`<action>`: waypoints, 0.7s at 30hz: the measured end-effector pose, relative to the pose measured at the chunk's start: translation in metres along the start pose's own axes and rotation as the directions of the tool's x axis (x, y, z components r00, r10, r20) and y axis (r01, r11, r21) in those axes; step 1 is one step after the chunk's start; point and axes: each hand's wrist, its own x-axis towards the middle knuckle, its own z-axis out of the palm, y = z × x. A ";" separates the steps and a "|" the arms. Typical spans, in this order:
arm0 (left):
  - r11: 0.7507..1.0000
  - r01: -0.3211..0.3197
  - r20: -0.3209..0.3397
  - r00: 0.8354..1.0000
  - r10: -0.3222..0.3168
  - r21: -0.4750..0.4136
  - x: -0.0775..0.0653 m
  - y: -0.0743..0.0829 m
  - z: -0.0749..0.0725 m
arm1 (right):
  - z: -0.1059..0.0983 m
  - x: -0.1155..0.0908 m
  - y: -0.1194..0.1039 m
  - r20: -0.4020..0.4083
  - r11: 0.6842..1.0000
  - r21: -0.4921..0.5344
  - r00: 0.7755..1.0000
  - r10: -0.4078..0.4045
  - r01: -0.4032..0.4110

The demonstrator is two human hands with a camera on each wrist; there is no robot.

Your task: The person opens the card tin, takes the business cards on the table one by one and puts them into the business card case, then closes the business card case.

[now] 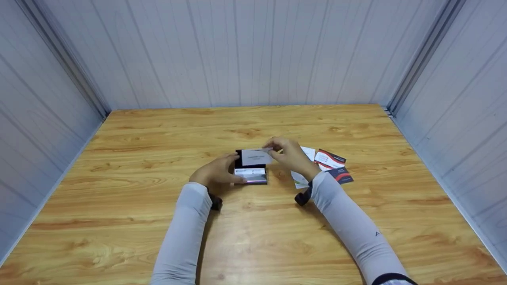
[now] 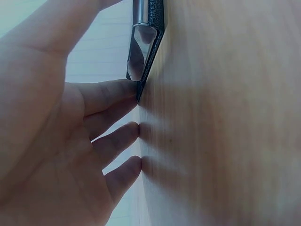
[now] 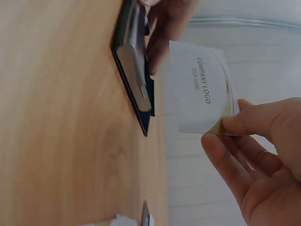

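Observation:
A white business card [image 1: 253, 159] printed "COMPANY LOGO" is pinched by one end between my right hand's [image 1: 291, 156] thumb and fingers. It is raised above the table, in front of the lid of an open black and silver business card case [image 1: 259, 182]. White printed cards show in the case's near half. My left hand [image 1: 214, 171] rests at the case's left side, thumb on the near half and fingers spread along the lid's edge. In the left wrist view, its lower fingertips [image 2: 127, 134] touch the table beside the case [image 2: 149, 28].
To the right, partly behind my right wrist, lie several business cards: white ones [image 1: 308, 152], a red, black and white one [image 1: 330, 159] and a dark one [image 1: 341, 175]. The wooden table [image 1: 158, 134] is bounded by white panel walls [image 1: 253, 55] at the back and sides.

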 end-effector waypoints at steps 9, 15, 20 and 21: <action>0.997 -0.062 -0.035 0.998 0.061 -0.039 0.002 -0.001 0.001 | 0.014 0.000 -0.002 0.046 0.998 0.062 0.999 0.005 -0.008; 0.998 -0.053 -0.035 0.998 0.052 -0.041 0.003 -0.002 0.001 | 0.019 -0.001 -0.001 0.057 0.998 0.065 0.998 -0.031 0.028; 0.996 -0.063 -0.049 0.997 0.060 -0.068 0.003 -0.001 0.002 | 0.023 -0.001 0.000 0.060 0.995 0.067 0.995 -0.079 0.075; 0.995 -0.063 -0.050 0.997 0.059 -0.072 0.003 -0.001 0.002 | 0.023 0.000 0.000 0.069 0.995 0.067 0.995 -0.077 0.072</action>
